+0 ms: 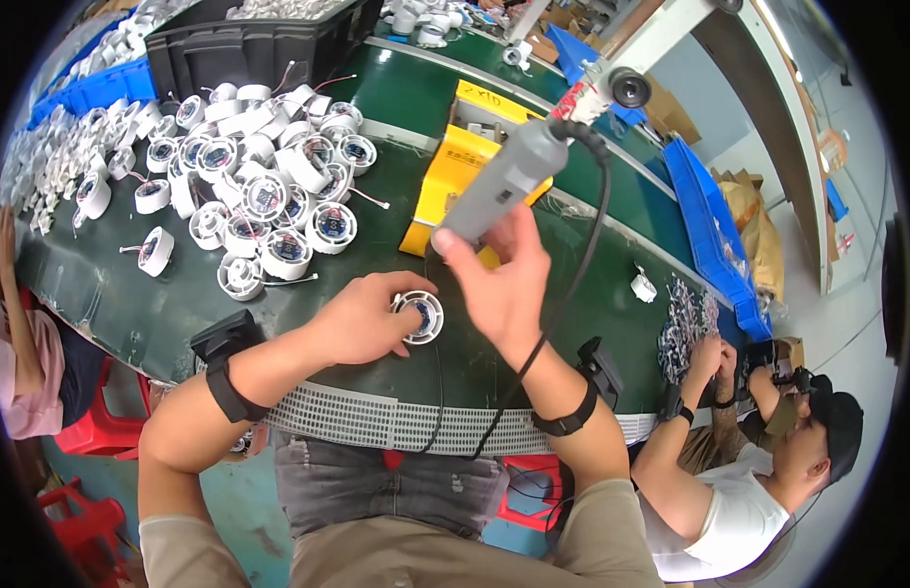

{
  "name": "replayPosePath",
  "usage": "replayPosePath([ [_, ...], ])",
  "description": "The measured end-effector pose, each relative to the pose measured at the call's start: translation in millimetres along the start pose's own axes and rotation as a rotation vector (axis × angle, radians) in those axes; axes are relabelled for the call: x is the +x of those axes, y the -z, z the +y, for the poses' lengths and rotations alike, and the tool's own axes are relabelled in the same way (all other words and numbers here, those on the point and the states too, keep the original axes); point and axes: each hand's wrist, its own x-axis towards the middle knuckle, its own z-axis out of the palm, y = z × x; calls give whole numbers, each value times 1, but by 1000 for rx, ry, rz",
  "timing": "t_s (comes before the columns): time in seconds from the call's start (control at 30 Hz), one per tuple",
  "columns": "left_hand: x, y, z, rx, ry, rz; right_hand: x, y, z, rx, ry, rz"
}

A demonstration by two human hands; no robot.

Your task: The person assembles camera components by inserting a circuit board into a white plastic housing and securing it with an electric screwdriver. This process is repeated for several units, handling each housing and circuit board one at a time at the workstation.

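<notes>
My left hand is closed on a small white round housing on the green worktop; a dark circuit board shows inside its ring. My right hand grips the lower end of a grey electric screwdriver, which leans up and to the right, apart from the housing. Its tip is hard to make out beside my fingers. Behind the screwdriver stands a yellow cardboard box, partly covered by it. A heap of similar white housings, several with thin wires, lies to the left of the box.
A black crate stands at the far left, near a pile of small white parts. The screwdriver's black cable loops past my right forearm. Blue trays line the right side, where a co-worker handles small parts. Another person sits at the left edge.
</notes>
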Motion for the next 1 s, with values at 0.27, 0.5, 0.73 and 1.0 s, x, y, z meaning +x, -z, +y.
replayPosePath([
  [0.27,-3,4,13,16,141,4,39,1,-6,356,404,260],
  [0.5,0,4,11,-54,152,8,52,-6,-2,344,281,366],
  [0.73,0,4,11,-66,156,0,54,-11,-1,352,240,373],
  [1.0,2,5,9,-90,167,-3,49,-10,-5,327,205,332],
])
